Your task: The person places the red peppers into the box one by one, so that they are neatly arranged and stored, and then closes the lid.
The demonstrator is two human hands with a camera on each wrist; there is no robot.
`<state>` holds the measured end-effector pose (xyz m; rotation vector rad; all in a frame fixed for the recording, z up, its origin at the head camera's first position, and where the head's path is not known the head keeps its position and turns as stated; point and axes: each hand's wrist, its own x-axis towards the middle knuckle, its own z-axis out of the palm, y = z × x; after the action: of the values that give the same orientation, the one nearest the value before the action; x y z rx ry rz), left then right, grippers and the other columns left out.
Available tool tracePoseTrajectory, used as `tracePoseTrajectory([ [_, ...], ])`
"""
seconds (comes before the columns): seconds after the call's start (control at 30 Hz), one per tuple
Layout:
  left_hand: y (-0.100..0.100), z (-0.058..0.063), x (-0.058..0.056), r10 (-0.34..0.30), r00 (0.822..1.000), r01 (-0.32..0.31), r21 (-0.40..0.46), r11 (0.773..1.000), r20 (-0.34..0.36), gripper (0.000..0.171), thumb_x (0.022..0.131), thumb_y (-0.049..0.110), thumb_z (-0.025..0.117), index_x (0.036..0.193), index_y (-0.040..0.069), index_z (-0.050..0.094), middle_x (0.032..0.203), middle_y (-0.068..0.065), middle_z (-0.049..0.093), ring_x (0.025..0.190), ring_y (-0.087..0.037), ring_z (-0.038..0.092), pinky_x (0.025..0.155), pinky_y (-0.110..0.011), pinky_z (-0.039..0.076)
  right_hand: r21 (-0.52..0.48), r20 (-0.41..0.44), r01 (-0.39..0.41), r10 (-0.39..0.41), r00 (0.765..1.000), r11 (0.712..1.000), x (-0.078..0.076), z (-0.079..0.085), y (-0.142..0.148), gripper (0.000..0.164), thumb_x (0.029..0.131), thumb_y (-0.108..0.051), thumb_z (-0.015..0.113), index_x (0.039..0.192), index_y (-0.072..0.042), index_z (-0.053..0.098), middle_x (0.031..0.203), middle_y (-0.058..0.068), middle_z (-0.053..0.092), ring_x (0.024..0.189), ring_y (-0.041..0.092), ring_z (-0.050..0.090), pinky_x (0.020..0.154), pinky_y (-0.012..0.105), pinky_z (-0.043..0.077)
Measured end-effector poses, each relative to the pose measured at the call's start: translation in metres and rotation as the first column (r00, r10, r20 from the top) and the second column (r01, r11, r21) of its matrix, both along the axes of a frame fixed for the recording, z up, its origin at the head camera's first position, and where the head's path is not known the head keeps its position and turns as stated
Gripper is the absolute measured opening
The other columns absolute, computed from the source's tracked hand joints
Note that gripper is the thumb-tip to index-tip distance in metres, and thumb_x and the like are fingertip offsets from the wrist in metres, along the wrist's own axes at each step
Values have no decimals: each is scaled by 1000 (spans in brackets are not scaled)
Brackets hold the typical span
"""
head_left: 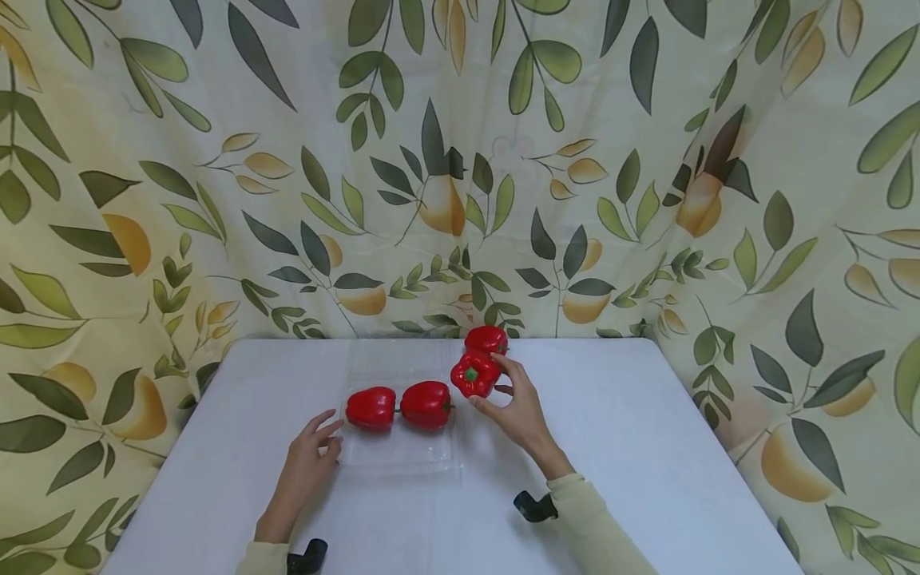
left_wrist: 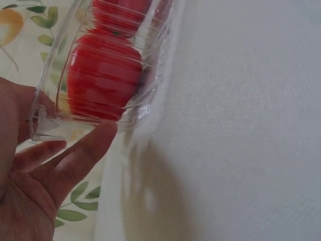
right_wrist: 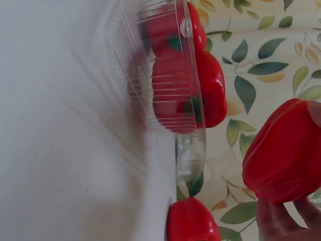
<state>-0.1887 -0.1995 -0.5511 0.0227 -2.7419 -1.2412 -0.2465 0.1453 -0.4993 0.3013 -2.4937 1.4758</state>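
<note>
With our left hand [head_left: 305, 459] spread loosely at the clear container [head_left: 402, 459] just right of it, we'd best keep our right hand [head_left: 521, 407] pinching the red pepper [head_left: 467, 386] lightly, clear of the boxed peppers [head_left: 426, 405] leftward and the loose pepper [head_left: 485, 339] beyond.

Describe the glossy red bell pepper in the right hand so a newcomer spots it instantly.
On the white table, find the clear ridged plastic container holding two glossy red bell peppers. Near its right side, the bare right hand grips another glossy red bell pepper: the only one hand-held, its green stem facing the head camera.
</note>
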Motion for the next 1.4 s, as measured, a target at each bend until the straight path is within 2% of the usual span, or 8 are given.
tracePoseTrajectory([
  [0.3,2,-2,2,4,999,-3,20,1000,-36,34,93,6,60,126,0,65,146,-16,50,104,-32,70,71,-23,61,-18,-12,-33,33,999,999,9,-1,-7,79,73,-35,84,141,-18,48,138,2,54,125,27,52,95,57,54],
  [0.53,-2,1,3,-6,998,7,27,1000,-56,34,92,5,58,126,0,65,146,-17,50,103,-32,70,69,-20,60,-11,-15,-44,44,999,999,13,2,-17,80,73,-39,82,143,-22,46,137,0,55,124,24,53,94,51,56],
  [0.63,-1,0,1,-6,997,9,31,999,-74,34,92,4,59,125,-1,65,145,-18,50,101,-32,70,69,-21,60,-17,-29,-48,47,998,999,14,4,-19,77,74,-38,82,142,-22,48,136,0,56,123,24,54,94,53,55],
  [0.73,0,-3,1,-2,998,4,32,999,-62,34,92,5,59,125,0,66,145,-16,51,102,-31,70,71,-22,61,-24,-36,-50,49,998,998,15,5,-20,73,75,-38,81,140,-26,49,135,-1,57,122,23,54,95,54,54],
  [0.9,-1,-3,2,6,999,-5,26,1000,-36,34,93,8,59,126,1,65,146,-15,50,104,-31,70,74,-24,61,-29,-23,-52,51,998,998,18,9,-23,72,75,-39,81,139,-27,50,136,-3,56,123,21,54,97,49,55],
  [0.97,-1,-3,3,5,999,-4,24,1000,-43,34,92,7,59,125,1,66,145,-16,50,103,-31,70,73,-23,61,-37,-19,-53,52,998,998,19,11,-24,71,75,-38,81,138,-27,50,137,-3,56,124,22,54,97,46,55],
  [1.2,0,-3,3,6,998,-5,25,1000,-60,33,92,6,60,124,0,66,145,-17,51,102,-31,71,72,-21,60,-111,-1,-46,47,999,993,19,13,-27,72,73,-33,83,136,-27,50,133,0,54,120,24,54,94,50,56],
  [1.4,1,-3,3,7,997,-5,20,1000,-75,33,91,5,60,124,0,66,144,-17,52,101,-31,71,72,-23,61,-137,50,-41,49,998,990,20,12,-30,72,72,-33,84,136,-27,50,134,0,52,124,25,50,89,45,59],
])
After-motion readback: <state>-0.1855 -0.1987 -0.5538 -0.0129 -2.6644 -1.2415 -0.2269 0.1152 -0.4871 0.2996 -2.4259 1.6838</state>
